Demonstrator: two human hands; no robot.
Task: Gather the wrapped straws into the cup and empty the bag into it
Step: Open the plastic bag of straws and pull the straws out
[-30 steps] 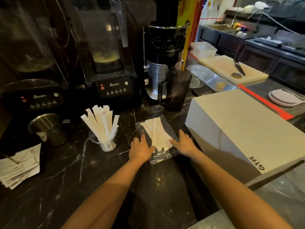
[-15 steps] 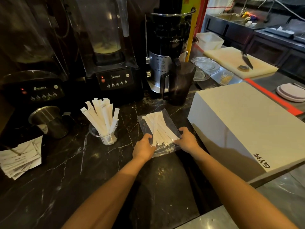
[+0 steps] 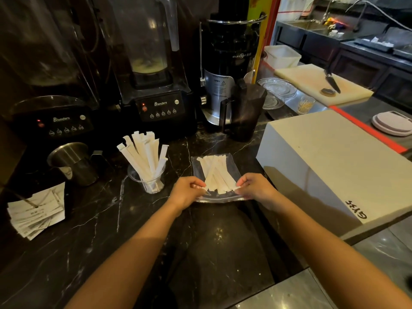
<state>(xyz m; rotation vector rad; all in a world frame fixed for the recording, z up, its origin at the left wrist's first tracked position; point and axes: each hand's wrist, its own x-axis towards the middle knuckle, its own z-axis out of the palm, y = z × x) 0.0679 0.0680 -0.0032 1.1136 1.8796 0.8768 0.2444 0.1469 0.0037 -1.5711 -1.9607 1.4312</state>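
Note:
A clear plastic bag (image 3: pixel 231 166) lies flat on the dark marble counter, with several white wrapped straws (image 3: pixel 215 172) inside it. My left hand (image 3: pixel 186 191) pinches the bag's near left corner. My right hand (image 3: pixel 256 188) pinches its near right corner. The near edge of the bag is raised slightly between them. To the left stands a clear plastic cup (image 3: pixel 150 182) with several wrapped straws (image 3: pixel 142 156) upright in it, fanned out.
Two black blenders (image 3: pixel 160 108) and a juicer (image 3: pixel 227 70) with a dark jug (image 3: pixel 245 112) line the back. A steel pitcher (image 3: pixel 71 161) and a paper stack (image 3: pixel 38 214) sit at the left. A large white box (image 3: pixel 334 161) stands close on the right.
My hands went from lying flat on the bag to pinching its near corners. The near edge has lifted a little off the counter.

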